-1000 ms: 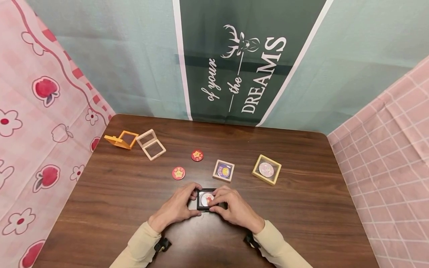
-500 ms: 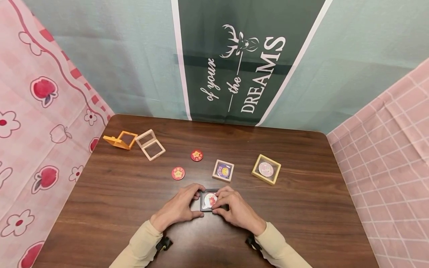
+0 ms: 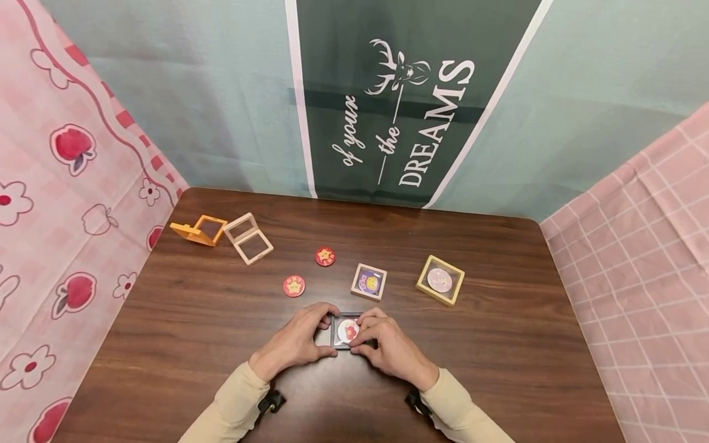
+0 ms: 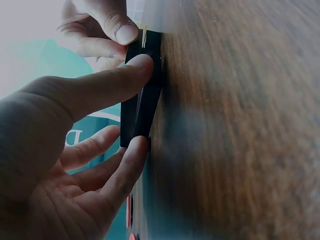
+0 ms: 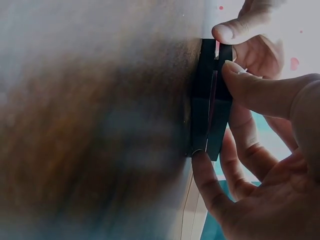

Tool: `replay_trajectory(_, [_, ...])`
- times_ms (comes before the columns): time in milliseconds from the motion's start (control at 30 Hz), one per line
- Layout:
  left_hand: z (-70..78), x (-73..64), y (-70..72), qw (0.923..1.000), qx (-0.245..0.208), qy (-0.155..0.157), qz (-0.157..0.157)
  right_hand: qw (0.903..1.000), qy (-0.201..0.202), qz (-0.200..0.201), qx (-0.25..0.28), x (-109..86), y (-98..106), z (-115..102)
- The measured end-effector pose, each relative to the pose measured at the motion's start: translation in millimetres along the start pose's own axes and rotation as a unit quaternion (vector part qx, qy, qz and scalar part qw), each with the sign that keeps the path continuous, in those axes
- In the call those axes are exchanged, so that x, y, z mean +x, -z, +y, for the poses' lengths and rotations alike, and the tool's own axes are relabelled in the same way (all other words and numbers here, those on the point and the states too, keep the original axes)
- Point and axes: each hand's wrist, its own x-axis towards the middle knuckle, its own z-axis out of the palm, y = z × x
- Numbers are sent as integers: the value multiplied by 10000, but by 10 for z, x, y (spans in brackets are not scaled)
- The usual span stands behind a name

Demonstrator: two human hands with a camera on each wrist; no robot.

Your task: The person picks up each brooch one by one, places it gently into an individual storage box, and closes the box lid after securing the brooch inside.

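A small black square display case [image 3: 339, 340] lies low over the table in front of me, with a round white badge [image 3: 347, 330] with a red figure inside it. My left hand [image 3: 299, 337] grips its left side, thumb on the near edge and fingers at the far edge. From the right, my right hand [image 3: 386, 343] holds the other side and covers part of it. In the right wrist view, a narrow slit runs between the two halves of the black case [image 5: 202, 105]. The left wrist view shows the left thumb [image 4: 142, 65] pressing along the case's side.
Two red badges with yellow stars [image 3: 325, 256] [image 3: 294, 286] lie beyond the hands. A pale case with a purple badge [image 3: 369, 282] and a yellow case with a pink badge [image 3: 440, 280] stand right of them. Opened orange [image 3: 191, 232] and beige [image 3: 253, 247] frames lie at the far left.
Compared with one second ago, the black case and both hands sit slightly farther right, and the case's face catches the light differently. Little has moved in the last half second.
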Motion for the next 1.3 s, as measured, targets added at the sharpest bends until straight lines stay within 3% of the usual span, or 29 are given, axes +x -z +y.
replay_trajectory(667, [60,18,11,9999,89,21,67,9997,-249,-59,66,44,32,-16])
replay_trajectory(967, [45,-48,94,9999,84,-80,85,9991,-78,-185,-374,69,22,-38])
replay_trajectory(1033, [29,-70,146,9996,-96,-7,252,9981,-108,-291,-524,90,28,-58])
replay_trajectory(1133, [-19,-104,246,9961,-346,122,803,9970,-237,-402,-625,126,39,-105])
replay_trajectory(1300, [-126,-144,465,9792,-216,313,1991,9974,-345,-246,-580,210,48,-162])
